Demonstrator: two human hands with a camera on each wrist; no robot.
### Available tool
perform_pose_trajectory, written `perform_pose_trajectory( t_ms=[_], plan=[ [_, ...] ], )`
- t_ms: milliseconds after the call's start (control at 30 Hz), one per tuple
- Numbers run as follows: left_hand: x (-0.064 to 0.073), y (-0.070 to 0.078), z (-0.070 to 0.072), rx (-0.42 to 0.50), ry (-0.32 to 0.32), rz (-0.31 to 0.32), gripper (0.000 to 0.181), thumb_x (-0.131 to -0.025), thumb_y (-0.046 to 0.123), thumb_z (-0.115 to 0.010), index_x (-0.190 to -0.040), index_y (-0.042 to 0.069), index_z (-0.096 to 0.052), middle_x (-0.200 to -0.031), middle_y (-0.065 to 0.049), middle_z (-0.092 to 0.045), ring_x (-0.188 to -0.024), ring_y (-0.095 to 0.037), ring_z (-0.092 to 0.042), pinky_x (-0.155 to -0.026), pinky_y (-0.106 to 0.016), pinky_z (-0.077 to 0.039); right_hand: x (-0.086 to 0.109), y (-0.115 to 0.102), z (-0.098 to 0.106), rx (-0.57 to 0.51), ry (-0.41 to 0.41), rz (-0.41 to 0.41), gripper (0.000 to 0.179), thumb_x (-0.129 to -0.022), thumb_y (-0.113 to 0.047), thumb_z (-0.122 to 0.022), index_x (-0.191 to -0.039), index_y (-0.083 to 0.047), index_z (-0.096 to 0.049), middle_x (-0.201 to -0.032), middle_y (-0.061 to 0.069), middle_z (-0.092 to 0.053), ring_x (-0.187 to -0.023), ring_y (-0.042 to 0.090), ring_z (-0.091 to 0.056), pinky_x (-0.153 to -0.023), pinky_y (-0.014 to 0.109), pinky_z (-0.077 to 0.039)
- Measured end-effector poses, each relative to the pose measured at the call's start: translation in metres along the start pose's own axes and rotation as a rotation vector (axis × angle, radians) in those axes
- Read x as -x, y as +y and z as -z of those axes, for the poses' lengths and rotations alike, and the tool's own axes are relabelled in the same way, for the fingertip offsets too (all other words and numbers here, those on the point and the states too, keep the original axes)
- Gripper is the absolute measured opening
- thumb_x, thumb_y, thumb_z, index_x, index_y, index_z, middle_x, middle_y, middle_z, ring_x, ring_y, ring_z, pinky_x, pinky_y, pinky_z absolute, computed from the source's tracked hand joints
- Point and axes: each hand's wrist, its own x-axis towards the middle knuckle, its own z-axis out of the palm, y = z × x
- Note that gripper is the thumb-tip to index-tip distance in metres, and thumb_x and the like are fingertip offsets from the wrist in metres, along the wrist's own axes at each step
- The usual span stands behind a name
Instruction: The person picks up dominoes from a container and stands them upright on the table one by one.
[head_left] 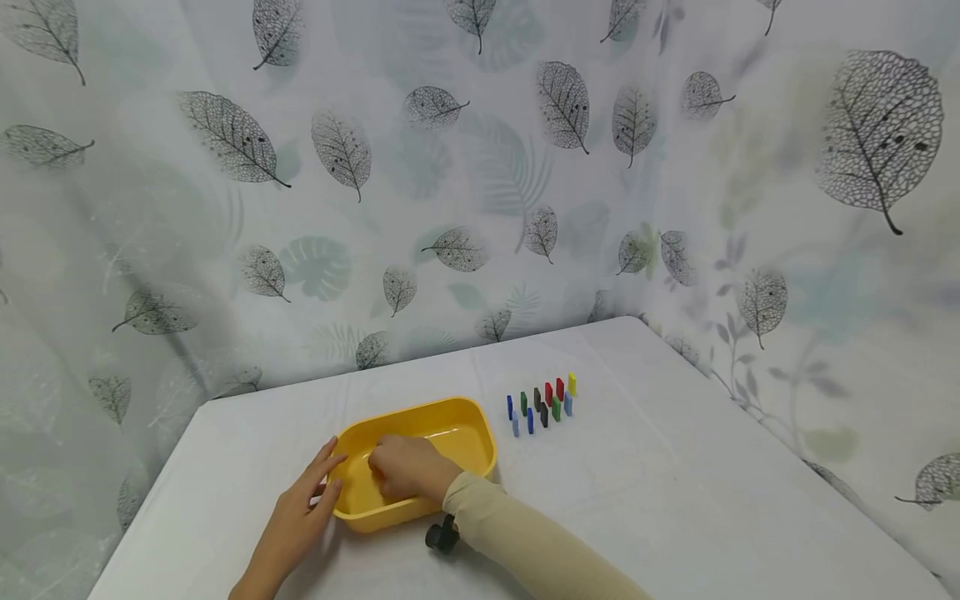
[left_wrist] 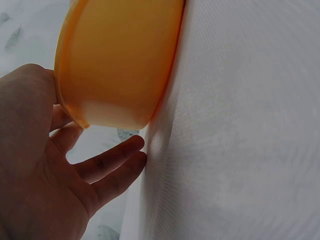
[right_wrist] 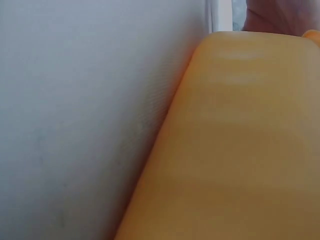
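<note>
A yellow plastic tray with rounded corners stands on the white-covered table. My left hand is at its left end, with the thumb and some fingers touching the rim. In the left wrist view, the other fingers of the left hand extend loosely below the tray's outer wall. My right hand reaches down inside the tray with bent fingers. Its fingertips, and anything between them, are hidden. Only the tray's side wall and part of the left hand show in the right wrist view.
Right of the tray, several small coloured blocks stand upright in two rows, among them a yellow block, a red block and a light blue block. A leaf-patterned curtain rises behind the white tabletop.
</note>
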Motion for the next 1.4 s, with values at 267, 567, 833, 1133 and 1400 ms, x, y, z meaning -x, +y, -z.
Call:
perform_pose_trajectory(
  t_ms=[267, 567, 833, 1133, 1400],
  plan=[
    [0.0002, 0.0, -0.0009, -0.014, -0.003, 0.015, 0.038, -0.108, 0.015, -0.058, -0.146, 0.01, -0.059, -0.165, -0.008, -0.038, -0.104, -0.032, -0.069, -0.082, -0.047, -0.061, 0.0014, 0.0003, -0.0024, -0.024, 0.024, 0.01, 0.013, -0.092, -0.03, -0.078, -0.087, -0.021, -0.071, -0.08, -0.008, -0.052, -0.073, 0.008, -0.049, -0.058, 0.021, -0.042],
    [-0.0005, 0.001, -0.0001, -0.007, -0.026, 0.038, 0.039, -0.108, 0.015, -0.058, -0.147, 0.009, -0.058, -0.165, -0.009, -0.036, -0.105, -0.033, -0.068, -0.084, -0.049, -0.06, 0.0023, -0.0027, -0.0024, -0.009, 0.026, -0.045, 0.024, -0.095, -0.022, -0.075, -0.119, -0.02, -0.073, -0.106, -0.006, -0.066, -0.095, 0.008, -0.061, -0.084, 0.022, -0.054],
    [-0.0005, 0.0007, -0.0008, -0.017, -0.01, 0.021, 0.039, -0.108, 0.016, -0.058, -0.146, 0.009, -0.059, -0.165, -0.008, -0.037, -0.105, -0.033, -0.069, -0.083, -0.048, -0.061, 0.0042, -0.0029, -0.0024, 0.069, 0.087, -0.091, 0.004, -0.097, -0.021, -0.072, -0.094, -0.02, -0.075, -0.088, -0.003, -0.059, -0.08, 0.011, -0.057, -0.065, 0.025, -0.053],
    [0.001, -0.0001, -0.0023, -0.014, 0.002, 0.01, 0.038, -0.108, 0.016, -0.058, -0.145, 0.009, -0.06, -0.164, -0.007, -0.038, -0.103, -0.031, -0.069, -0.082, -0.048, -0.061, 0.0061, -0.0026, -0.0043, 0.129, 0.132, -0.028, 0.004, -0.097, -0.014, -0.072, -0.096, -0.017, -0.075, -0.082, -0.003, -0.063, -0.071, 0.01, -0.058, -0.064, 0.02, -0.051],
    [0.0011, -0.0001, -0.0022, -0.016, 0.007, 0.002, 0.037, -0.108, 0.016, -0.058, -0.145, 0.009, -0.06, -0.164, -0.008, -0.039, -0.103, -0.032, -0.07, -0.081, -0.047, -0.061, 0.0045, -0.0019, -0.0043, 0.07, 0.113, -0.02, 0.016, -0.093, -0.017, -0.077, -0.108, -0.016, -0.073, -0.087, -0.002, -0.063, -0.073, 0.01, -0.057, -0.066, 0.019, -0.051]
  ],
)
